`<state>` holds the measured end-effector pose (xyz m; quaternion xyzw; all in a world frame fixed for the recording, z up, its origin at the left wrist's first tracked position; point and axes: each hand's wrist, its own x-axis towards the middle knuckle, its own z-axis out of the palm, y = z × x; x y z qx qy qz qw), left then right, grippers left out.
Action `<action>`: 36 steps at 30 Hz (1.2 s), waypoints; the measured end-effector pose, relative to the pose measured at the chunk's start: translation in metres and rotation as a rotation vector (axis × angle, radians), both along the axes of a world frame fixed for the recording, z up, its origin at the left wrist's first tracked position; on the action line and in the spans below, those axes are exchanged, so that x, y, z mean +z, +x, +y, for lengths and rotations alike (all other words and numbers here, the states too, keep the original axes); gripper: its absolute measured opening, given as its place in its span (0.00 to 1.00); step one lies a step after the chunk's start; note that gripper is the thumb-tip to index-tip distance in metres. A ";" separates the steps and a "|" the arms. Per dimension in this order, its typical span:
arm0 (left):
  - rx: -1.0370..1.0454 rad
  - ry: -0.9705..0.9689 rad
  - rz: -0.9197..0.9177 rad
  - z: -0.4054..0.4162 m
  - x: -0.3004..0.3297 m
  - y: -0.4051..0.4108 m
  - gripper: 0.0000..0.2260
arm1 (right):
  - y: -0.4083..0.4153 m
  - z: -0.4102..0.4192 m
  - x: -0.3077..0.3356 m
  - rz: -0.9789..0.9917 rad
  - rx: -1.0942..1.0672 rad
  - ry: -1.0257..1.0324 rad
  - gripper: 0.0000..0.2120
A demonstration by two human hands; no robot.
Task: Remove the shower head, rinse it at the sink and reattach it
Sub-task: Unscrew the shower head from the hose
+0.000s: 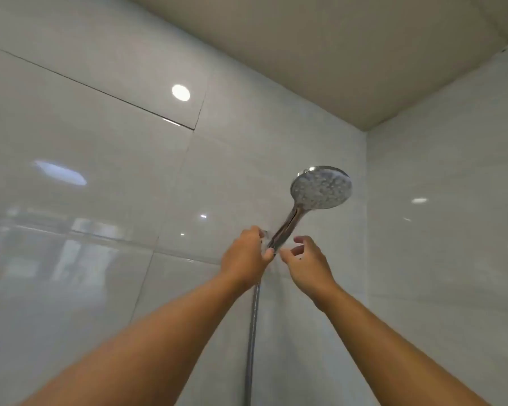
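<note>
A chrome shower head (321, 187) with a round spray face stands up on the white tiled wall, its handle (285, 230) slanting down to a wall holder mostly hidden by my hands. My left hand (245, 254) is curled around the holder and the handle's lower end. My right hand (307, 259) is just right of the handle's base, fingers loosely curled, with a small gap to the handle. A metal hose (252, 332) hangs straight down from under my left hand.
Glossy white wall tiles (100, 200) surround the shower, with a corner (366, 230) to the right of the head. The ceiling (335, 54) is close above. Reflections of lamps show on the tiles.
</note>
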<state>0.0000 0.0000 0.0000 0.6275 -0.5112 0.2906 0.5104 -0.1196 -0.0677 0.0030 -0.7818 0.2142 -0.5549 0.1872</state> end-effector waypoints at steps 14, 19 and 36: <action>0.026 -0.061 -0.122 -0.037 0.007 0.008 0.10 | 0.041 0.000 0.012 -0.239 -0.014 0.052 0.11; -0.026 -0.131 -0.184 -0.030 0.012 -0.004 0.12 | 0.030 0.006 0.013 -0.366 -0.022 -0.020 0.07; -0.537 -0.036 0.090 -0.021 -0.139 -0.115 0.06 | -0.086 0.021 -0.124 -0.625 0.089 0.393 0.09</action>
